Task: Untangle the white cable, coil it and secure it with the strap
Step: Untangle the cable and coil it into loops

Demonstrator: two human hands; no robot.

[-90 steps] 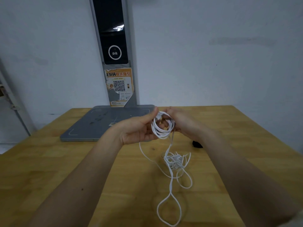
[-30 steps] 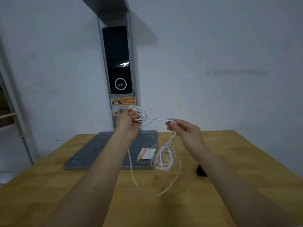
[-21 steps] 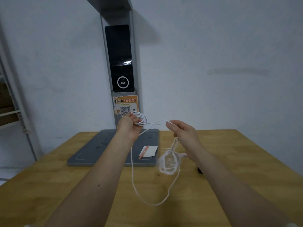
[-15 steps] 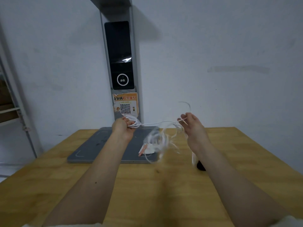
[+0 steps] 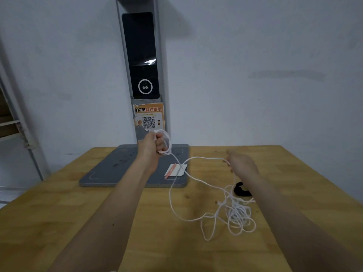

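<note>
Head view: a white cable (image 5: pixel 198 190) half coiled, half still a snarl on the table (image 5: pixel 59 203).

Left hand (image 5: pixel 152 143) is raised over the grey base plate (image 5: pixel 117 169), its fingers curled round a small bundle of finished loops. Right hand (image 5: pixel 242 163) pinches a strand further along, fingers bent on it, and from there the cable drops to a loose tangle on the wood just beside the black strap (image 5: pixel 242 190). The cable looks thin, light and limp, likely to kink and catch on itself, so it seems best taken near the coil and fed through the fingers a little at a time. An orange sticker (image 5: pixel 148 116) on the upright post (image 5: pixel 140 65) carries a QR code and Chinese characters too small to read surely. A white card (image 5: pixel 175 170) lies on the plate.
</note>
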